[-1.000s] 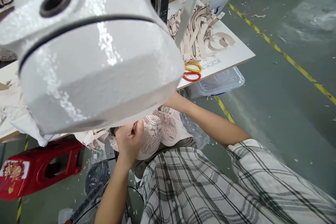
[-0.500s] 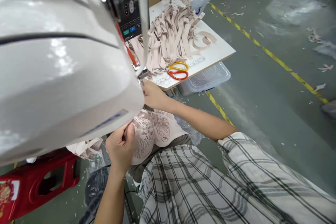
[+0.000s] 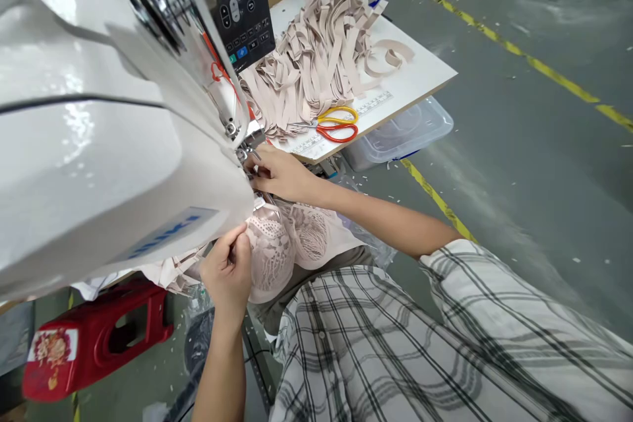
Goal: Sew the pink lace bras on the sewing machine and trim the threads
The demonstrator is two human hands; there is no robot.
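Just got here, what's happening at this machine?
A person in a plaid shirt sits at a sewing machine. The left hand pinches the edge of a pale pink lace bra lying across the lap; the right hand is up by the needle area. What those fingers grip is unclear. Scissors and a heap of pale fabric strips lie on the white tabletop.

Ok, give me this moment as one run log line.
left hand: fingers pinch edge of lace garment | right hand: near metal parts of sewing machine, hold unclear | scissors: on table, by pale fabric strips
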